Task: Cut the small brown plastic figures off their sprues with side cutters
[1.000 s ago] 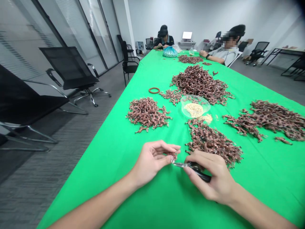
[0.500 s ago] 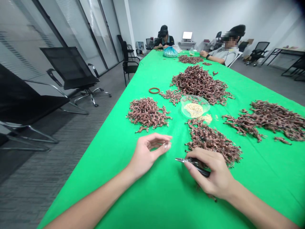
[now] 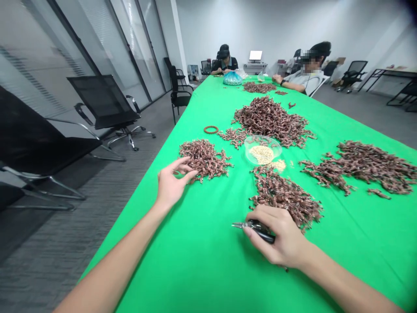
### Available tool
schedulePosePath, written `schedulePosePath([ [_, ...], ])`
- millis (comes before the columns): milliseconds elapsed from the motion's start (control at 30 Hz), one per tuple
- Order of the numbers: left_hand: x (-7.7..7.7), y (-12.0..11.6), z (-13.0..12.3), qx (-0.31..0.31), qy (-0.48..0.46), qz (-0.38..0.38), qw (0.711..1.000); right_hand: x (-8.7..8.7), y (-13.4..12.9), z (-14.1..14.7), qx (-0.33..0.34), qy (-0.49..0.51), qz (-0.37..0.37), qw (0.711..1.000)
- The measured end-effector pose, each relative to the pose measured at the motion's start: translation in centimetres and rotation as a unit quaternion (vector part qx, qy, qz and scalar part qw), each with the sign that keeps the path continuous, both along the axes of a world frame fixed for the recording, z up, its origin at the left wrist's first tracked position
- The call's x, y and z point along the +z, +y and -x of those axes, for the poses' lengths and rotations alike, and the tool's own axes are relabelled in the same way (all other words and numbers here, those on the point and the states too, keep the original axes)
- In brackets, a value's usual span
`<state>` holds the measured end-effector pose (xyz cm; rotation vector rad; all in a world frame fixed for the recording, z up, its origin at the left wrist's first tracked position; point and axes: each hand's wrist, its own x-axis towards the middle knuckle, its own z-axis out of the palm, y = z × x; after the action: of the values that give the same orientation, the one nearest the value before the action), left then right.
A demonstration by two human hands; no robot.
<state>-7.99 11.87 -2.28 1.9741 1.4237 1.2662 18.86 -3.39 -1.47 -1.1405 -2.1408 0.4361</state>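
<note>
The right hand (image 3: 276, 237) is closed around a pair of small pliers (image 3: 257, 230), its fingers wrapped over the glossy black handles, with the slim steel jaws pointing left, out past the thumb side, and nearly shut. Nothing shows between them. The hand rests low over the green cloth (image 3: 208, 265), just in front of a heap of twisted reddish-brown pieces (image 3: 283, 195).

The left hand (image 3: 174, 182) is open and empty, its fingers (image 3: 185, 161) spread and curved like a loose claw. They reach to the near edge of a second, rounder heap (image 3: 203, 160); whether they touch it I cannot tell. Each piece in the heaps is a small, knobbly, crinkled twist with a slight metallic sheen, too small to identify exactly.

In all, 5 heaps lie on the smooth cloth, ragged at their edges. The largest (image 3: 270, 121) spreads beyond a clear round plastic bowl (image 3: 262, 150), which holds pale, grainy beads (image 3: 262, 154). A little spill of the same grains (image 3: 278, 165) sits just outside it. A ring-shaped brown bracelet (image 3: 211, 129) lies left of the largest heap. Another long heap (image 3: 365, 167) stretches to the right.

At the far end, 2 seated people (image 3: 224, 58) work near a crumpled blue plastic bag (image 3: 232, 78). Black mesh chairs (image 3: 104, 102) stand along a glass wall (image 3: 107, 48).
</note>
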Motion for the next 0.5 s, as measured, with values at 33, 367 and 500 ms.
schedulePosePath([
  [33,-0.1,0.1,0.0,-0.001,0.005,-0.002,1.0,0.0,0.0,0.0,0.004,-0.002,-0.003,1.0],
  [367,-0.3,-0.2,-0.4,0.058,0.058,-0.075,0.994,1.4,0.9,-2.1,-0.151,0.104,-0.072,0.98],
  [500,0.2,-2.3,-2.5,0.002,0.079,-0.099,0.992,1.8,1.4,-3.2,-0.18,0.125,-0.078,0.973],
])
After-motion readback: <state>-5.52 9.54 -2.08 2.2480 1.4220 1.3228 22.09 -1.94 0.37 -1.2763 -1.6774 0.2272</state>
